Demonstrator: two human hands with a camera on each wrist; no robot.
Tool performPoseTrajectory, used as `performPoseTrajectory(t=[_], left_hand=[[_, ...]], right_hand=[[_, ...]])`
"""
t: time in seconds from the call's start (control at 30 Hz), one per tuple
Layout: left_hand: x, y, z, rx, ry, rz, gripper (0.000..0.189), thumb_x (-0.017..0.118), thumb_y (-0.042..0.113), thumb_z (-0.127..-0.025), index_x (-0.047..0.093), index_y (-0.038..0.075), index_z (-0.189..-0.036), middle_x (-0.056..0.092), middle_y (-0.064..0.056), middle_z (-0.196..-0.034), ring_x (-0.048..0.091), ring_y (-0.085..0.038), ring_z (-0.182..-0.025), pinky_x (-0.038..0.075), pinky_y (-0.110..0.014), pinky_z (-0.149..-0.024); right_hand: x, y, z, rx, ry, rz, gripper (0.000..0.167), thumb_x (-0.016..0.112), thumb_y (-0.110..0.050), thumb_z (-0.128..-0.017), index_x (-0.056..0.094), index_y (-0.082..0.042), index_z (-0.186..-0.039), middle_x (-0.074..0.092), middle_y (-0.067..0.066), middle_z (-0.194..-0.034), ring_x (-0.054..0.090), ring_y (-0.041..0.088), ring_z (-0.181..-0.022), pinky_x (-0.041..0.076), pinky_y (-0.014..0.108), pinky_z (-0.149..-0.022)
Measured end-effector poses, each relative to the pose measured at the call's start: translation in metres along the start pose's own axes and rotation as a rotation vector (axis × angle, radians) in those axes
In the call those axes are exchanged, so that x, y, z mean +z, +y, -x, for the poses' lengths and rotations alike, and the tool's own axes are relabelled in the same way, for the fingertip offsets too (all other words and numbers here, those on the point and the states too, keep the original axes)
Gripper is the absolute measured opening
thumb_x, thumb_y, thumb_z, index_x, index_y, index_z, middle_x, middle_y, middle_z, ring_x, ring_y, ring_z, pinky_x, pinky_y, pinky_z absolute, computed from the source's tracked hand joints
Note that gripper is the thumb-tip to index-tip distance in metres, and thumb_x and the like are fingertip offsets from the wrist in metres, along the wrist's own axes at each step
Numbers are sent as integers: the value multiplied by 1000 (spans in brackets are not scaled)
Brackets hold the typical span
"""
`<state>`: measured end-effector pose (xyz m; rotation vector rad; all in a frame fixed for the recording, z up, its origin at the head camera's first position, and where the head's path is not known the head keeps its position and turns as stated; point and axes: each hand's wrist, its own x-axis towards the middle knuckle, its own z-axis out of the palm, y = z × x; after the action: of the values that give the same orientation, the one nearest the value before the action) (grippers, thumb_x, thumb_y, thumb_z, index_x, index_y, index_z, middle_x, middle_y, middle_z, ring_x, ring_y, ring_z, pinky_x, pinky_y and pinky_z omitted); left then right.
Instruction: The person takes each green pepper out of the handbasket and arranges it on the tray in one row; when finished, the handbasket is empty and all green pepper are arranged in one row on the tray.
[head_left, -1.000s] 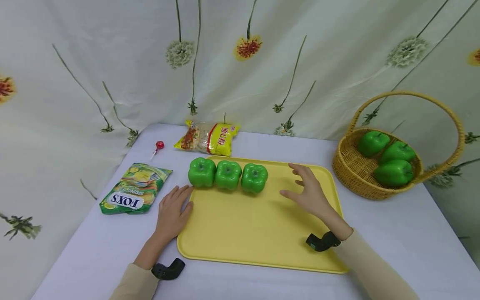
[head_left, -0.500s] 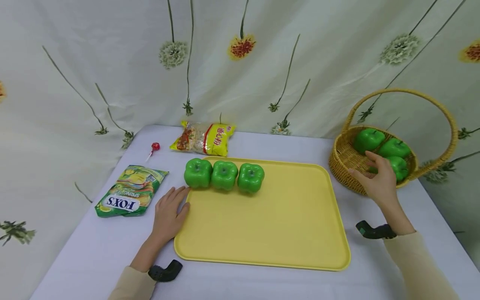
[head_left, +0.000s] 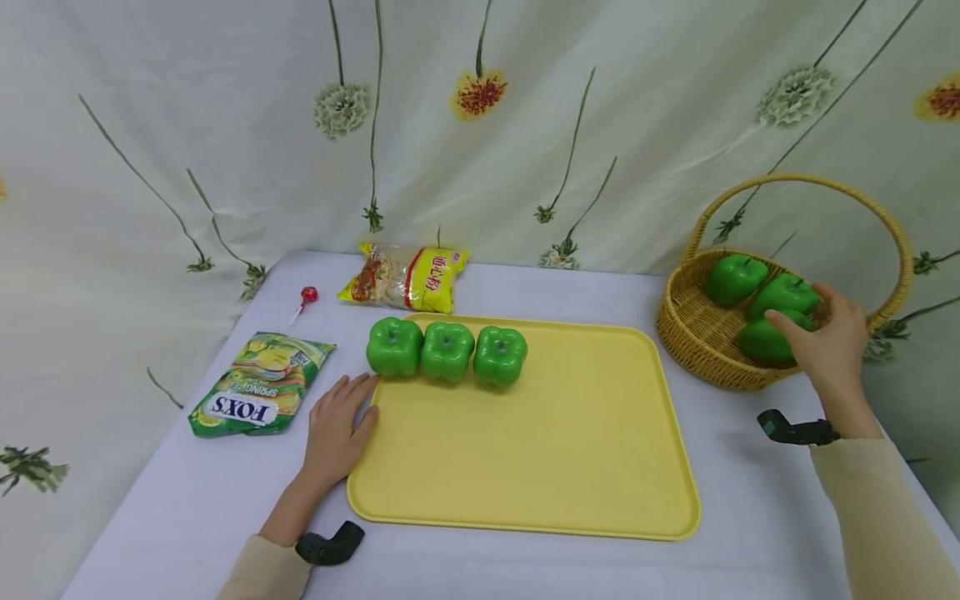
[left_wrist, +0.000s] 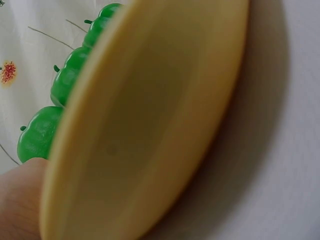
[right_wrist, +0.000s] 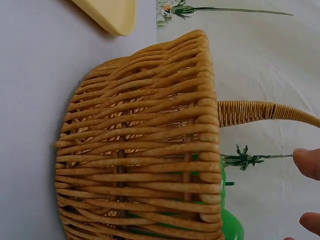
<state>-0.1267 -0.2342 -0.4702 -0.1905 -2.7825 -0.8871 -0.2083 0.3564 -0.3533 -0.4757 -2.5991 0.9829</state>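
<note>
Peppers (head_left: 765, 340) in basket (head_left: 697, 358) — just below right fingers (head_left: 831, 302), spread, released; left fingers (head_left: 352, 393) — relaxed — touch tray (head_left: 540, 442).

Left grip (head_left: 336, 433) flat, right grip (head_left: 832, 343) curved

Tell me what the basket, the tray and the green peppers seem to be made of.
Basket: woven rattan-like strands, natural or imitation, slightly shiny. Tray: probably moulded plastic, satin, since its yellow surface looks seamless. Green peppers: shiny, evenly coloured skins suggest plastic models; possibly real.
</note>
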Motion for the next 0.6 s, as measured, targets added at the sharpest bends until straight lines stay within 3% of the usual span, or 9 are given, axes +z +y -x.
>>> performPoseTrajectory(t=[0.2, 0.37, 0.6], left_hand=[[0, 0, 1, 2, 4, 6, 45, 51, 10, -97, 49, 4, -142, 45, -23, -147, 27, -46, -142, 15, -67, -112], [1, -1, 1, 5, 8, 3, 45, 51, 10, -97, 49, 4, -141, 46, -23, -146, 27, -46, -142, 15, -67, -112], [1, -2, 1, 7, 12, -1, 45, 52, 10, -97, 49, 4, -141, 46, -23, -146, 28, -46, -142, 15, -67, -112]], right_hand=[[2, 3, -3, 48, -52, -45, 85, 60, -45, -92, 19, -6, -156, 21, 29, -152, 25, 45, -133, 27, 61, -107], [5, 3, -4, 53, -62, -35, 85, 58, -46, -93, 18, -6, -156, 21, 29, -153, 24, 46, -133, 27, 62, -105], [8, 5, -7, 61, -81, -40, 84, 58, -41, -94, 16, -4, -156, 14, 29, -156, 19, 49, -140, 22, 65, -112]])
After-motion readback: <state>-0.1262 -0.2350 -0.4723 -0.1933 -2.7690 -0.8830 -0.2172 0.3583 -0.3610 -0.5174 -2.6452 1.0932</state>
